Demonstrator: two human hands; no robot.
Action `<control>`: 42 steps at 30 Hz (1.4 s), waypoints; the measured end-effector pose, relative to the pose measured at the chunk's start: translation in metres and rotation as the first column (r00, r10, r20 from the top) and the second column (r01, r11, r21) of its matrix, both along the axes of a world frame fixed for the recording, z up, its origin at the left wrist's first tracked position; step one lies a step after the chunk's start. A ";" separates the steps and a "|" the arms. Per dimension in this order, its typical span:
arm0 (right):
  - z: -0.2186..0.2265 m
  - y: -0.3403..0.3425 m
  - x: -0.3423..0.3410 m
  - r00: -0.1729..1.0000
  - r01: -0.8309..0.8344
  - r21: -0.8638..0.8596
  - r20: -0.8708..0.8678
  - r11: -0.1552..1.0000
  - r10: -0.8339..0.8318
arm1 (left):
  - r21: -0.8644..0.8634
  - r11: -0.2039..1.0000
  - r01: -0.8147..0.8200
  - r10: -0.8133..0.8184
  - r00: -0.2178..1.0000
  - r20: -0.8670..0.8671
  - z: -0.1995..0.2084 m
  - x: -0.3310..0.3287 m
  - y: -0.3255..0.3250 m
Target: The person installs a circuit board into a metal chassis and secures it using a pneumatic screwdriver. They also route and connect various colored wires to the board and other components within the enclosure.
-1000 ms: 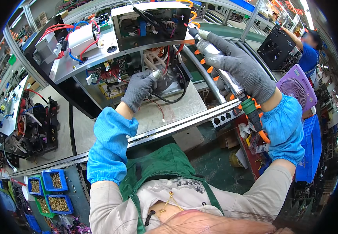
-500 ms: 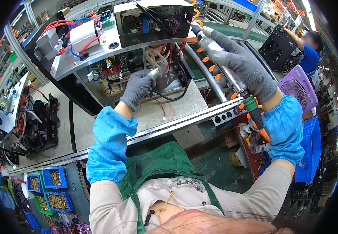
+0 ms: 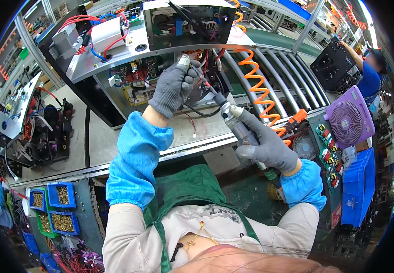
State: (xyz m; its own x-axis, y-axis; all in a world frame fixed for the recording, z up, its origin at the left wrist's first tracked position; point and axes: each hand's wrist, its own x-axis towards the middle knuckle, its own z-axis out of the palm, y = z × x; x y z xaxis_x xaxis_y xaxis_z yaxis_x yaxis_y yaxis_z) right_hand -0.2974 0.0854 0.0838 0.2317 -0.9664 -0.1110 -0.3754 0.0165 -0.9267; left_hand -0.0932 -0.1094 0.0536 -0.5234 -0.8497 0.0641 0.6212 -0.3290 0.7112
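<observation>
A grey pneumatic screwdriver (image 3: 238, 128) is gripped in my gloved right hand (image 3: 269, 148), its long bit slanting up and left. The bit's tip is close to my gloved left hand (image 3: 173, 88), whose fingers are pinched together. Whatever lies between them is too small to make out. Both hands are in front of an open metal cabinet (image 3: 123, 98) with circuit boards (image 3: 138, 79), wires and a black cable inside. A metal shelf (image 3: 135, 52) on top carries a white cylinder (image 3: 108, 36) with red and blue wires.
An orange coiled air hose (image 3: 257, 88) hangs over a roller conveyor (image 3: 292, 75) at right. A purple fan (image 3: 348, 117) and blue bin (image 3: 359, 186) stand beyond. Small trays of brass-coloured fasteners (image 3: 63, 222) sit lower left. A co-worker (image 3: 370, 77) handles a black panel.
My right hand has brought the screwdriver down and left, its bit now beside my left hand. The left hand has risen slightly, farther into the cabinet opening.
</observation>
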 end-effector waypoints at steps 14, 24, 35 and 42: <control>-0.018 0.010 -0.011 0.880 0.027 0.136 0.466 0.990 -0.088 | -0.434 0.898 0.068 0.163 0.866 0.472 0.021 -0.013 0.001; -0.001 0.002 -0.020 0.833 0.261 -0.003 0.507 0.965 -0.224 | -0.951 0.308 -0.014 0.937 0.176 0.301 0.041 -0.073 -0.022; 0.008 -0.028 -0.035 0.844 0.187 -0.051 0.519 0.981 -0.134 | -0.951 0.275 0.141 0.958 -0.116 0.261 0.058 -0.086 -0.036; 0.015 -0.036 -0.031 0.854 0.163 -0.058 0.508 0.985 -0.111 | -0.934 0.288 0.211 0.955 -0.140 0.263 0.063 -0.082 -0.034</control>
State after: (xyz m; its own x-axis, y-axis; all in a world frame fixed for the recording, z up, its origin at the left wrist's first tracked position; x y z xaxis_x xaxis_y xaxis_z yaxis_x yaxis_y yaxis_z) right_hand -0.3282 0.0495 0.0983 0.0956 -0.9923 0.0784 0.1402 -0.0645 -0.9880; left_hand -0.1755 -0.1435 0.1163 -0.1679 -0.7493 0.6406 -0.8444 0.4447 0.2988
